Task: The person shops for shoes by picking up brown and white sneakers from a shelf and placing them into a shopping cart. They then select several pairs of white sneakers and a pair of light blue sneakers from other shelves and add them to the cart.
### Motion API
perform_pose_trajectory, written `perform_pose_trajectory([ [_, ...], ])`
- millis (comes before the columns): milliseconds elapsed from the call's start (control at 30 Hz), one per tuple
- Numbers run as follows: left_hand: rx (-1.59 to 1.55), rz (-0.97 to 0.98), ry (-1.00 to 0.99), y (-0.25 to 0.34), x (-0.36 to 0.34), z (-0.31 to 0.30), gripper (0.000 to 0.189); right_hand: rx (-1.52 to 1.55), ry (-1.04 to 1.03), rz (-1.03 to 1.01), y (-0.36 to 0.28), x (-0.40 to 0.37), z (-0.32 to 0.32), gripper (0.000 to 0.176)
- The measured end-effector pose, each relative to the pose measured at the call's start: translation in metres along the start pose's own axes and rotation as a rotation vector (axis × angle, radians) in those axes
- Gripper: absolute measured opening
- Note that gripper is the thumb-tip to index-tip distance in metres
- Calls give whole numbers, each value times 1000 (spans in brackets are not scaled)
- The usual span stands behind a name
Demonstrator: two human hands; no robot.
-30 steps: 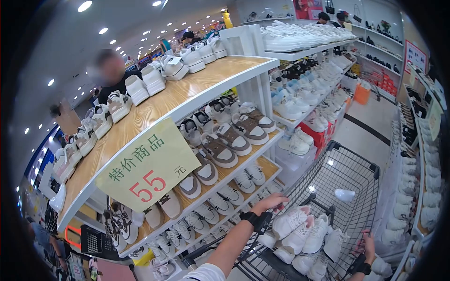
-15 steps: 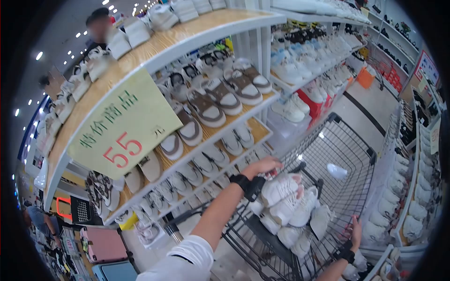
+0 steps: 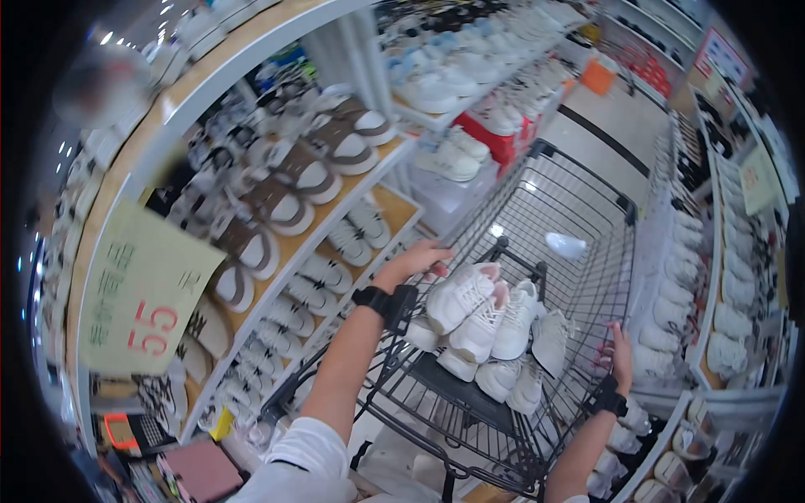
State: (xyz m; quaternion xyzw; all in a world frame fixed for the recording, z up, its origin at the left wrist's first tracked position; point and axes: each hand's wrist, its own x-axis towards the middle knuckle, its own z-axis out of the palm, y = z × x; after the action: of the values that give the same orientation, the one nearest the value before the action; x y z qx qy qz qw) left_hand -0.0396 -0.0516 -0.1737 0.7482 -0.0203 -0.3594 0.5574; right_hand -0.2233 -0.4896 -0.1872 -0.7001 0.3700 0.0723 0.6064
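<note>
Shopping cart (image 3: 587, 173) of black wire fills the centre of the frame in a shoe-store aisle, its raised child-seat section heaped with white sneakers (image 3: 486, 323) piled on one another. A single pale object (image 3: 564, 245) lies alone further up in the deep basket. The left hand (image 3: 418, 261), just left of centre, rests on the cart's near-left rim with its fingers (image 3: 438, 270) curved downward just beside the topmost sneaker; whether they grip the wire cannot be told. The right hand (image 3: 619, 356), at lower right, lies against the cart's right wall with fingers stretched upward and released, grasping nothing. Both wrists carry black straps (image 3: 374, 298). At left, a wooden shelf (image 3: 381, 163) holds rows of brown-and-white sneakers (image 3: 289, 189), with a pale green price sign (image 3: 138, 293) reading 55 at the frame's left edge. More white shoes (image 3: 728, 285) line the shelving along the right edge.
</note>
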Motion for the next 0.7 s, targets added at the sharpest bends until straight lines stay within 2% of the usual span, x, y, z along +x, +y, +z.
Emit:
perform_pose_trajectory([
  [333,-72,0,61,24,54,-7,48,25,-1,-5,-33,46,-5,42],
  [433,-42,-40,-3,31,69,-13,54,-13,13,-7,-37,63,-9,45],
  [700,-53,-37,32,55,100,-11,51,15,-10,-4,-57,95,-17,43],
])
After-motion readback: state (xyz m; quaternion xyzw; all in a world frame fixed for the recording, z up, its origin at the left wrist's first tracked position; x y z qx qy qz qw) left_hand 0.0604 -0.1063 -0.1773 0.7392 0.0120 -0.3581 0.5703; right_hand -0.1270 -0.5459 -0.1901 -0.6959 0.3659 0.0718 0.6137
